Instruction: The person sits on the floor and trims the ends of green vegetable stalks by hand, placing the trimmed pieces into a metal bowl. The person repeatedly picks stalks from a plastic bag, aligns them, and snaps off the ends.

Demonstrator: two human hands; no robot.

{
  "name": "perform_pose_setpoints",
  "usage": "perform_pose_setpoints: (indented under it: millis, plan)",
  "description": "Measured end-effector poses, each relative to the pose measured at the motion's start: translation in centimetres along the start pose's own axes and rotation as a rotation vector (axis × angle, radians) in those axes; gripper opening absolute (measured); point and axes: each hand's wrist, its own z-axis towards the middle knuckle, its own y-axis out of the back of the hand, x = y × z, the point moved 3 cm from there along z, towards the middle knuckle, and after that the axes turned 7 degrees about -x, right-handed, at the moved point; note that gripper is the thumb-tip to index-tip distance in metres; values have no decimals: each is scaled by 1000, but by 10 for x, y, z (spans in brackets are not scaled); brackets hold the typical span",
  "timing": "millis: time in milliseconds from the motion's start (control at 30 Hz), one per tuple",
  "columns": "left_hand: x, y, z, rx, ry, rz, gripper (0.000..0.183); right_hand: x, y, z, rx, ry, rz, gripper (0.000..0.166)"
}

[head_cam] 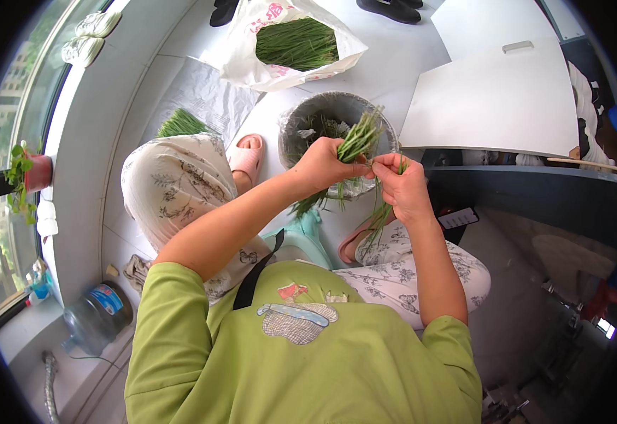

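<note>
My left hand (320, 165) is closed around a bunch of thin green leafy stalks (360, 137) that look like garlic chives. Their cut ends point up and away, while the leaf tips hang below my wrist. My right hand (405, 190) pinches a few loose green strands (380, 214) close to my left fingertips. Both hands are above the near rim of a round waste bin (391, 139) with a clear plastic liner. Green trimmings (329, 126) lie inside it; my hands and the bunch hide part of its opening.
Beyond the bin, a white plastic bag (239, 58) holds many more green stalks (298, 45). A plastic sheet (181, 85) bears another green bundle (181, 123), partly behind my knee. White cabinet doors (494, 100) stand at right, with a phone (458, 218) below. A water jug (99, 318) lies at left.
</note>
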Motion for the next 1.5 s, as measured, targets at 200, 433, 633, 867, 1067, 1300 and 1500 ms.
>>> perform_pose_setpoints:
  millis: [200,433,633,867,1067,1300,1500]
  plan:
    - [5,10,-1,-152,-48,208,17,-2,-6,-5,14,56,-104,7]
    - [-3,30,-2,-318,75,-132,16,5,-1,-9,-32,46,56,7]
    - [-16,27,-9,-302,56,-102,17,16,-3,-16,23,87,207,6]
    - [-17,-5,-34,15,160,-380,20,31,-5,-23,78,116,358,7]
    - [0,-18,-52,150,331,-564,18,38,7,-27,16,158,405,5]
    - [9,-14,-52,193,385,-611,18,43,38,-24,-28,233,457,6]
    - [19,-12,-50,200,403,-607,15,49,48,-24,-92,259,462,6]
